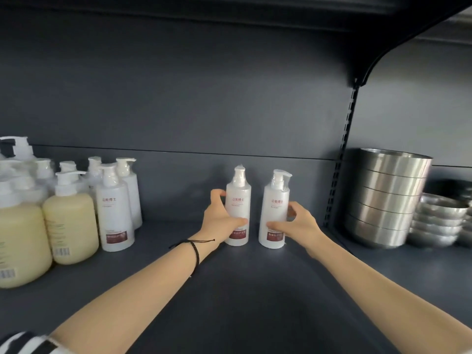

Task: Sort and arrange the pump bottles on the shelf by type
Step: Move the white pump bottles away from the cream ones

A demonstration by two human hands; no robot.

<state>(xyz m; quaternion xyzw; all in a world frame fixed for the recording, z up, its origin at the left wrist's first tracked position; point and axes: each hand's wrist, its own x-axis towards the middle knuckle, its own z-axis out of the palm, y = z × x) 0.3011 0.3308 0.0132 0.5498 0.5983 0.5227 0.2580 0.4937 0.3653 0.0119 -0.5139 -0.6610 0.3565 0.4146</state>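
Note:
Two slim white pump bottles with red labels stand upright side by side in the middle of the dark shelf (229,290). My left hand (219,215) grips the left white bottle (238,200), thumb across its front. My right hand (296,223) grips the right white bottle (275,208) from its right side. At the far left stand several more white pump bottles (115,208) and pale yellow pump bottles (70,226), the yellow ones nearer the front.
A stack of steel bowls (390,200) stands on the neighbouring shelf at the right, with smaller steel dishes (439,221) beside it. A slotted upright post (339,159) divides the two shelves. An upper shelf hangs overhead.

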